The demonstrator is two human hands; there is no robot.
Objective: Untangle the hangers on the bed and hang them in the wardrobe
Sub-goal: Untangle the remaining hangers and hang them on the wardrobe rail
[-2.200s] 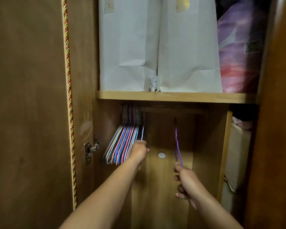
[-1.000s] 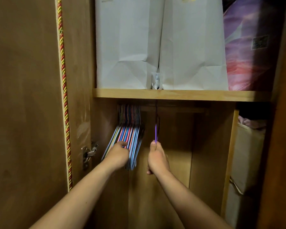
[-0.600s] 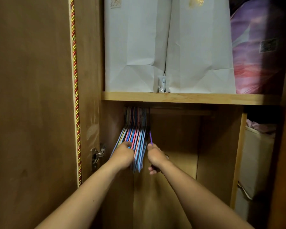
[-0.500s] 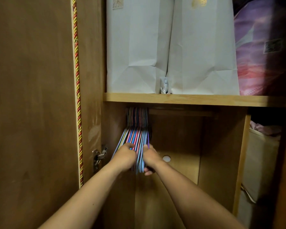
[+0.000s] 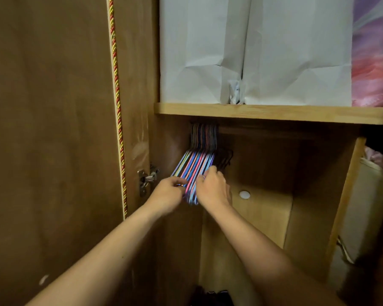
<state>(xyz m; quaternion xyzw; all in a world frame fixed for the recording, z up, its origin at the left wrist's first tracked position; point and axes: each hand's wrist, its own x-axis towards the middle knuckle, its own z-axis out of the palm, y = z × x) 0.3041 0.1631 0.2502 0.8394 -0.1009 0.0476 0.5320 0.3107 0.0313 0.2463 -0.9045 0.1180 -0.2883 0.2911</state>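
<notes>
Hangers (image 5: 194, 167) bunched under the shelf (image 5: 274, 113), at its left end, hooks up in shadow. My left hand (image 5: 167, 193) pinches the bunch's left side; my right hand (image 5: 212, 188) curls round its right edge. White bags (image 5: 252, 51) stand on the shelf.

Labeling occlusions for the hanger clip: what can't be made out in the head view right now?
- Rail: hidden behind the shelf edge, so the hanger bunch hooks' seating is unseen.
- Left hand and right hand: fingers reach into the bunch; grip unclear.
- White bags: tops cut off by the frame's upper edge.
- Wardrobe floor: dark items unidentifiable.
</notes>
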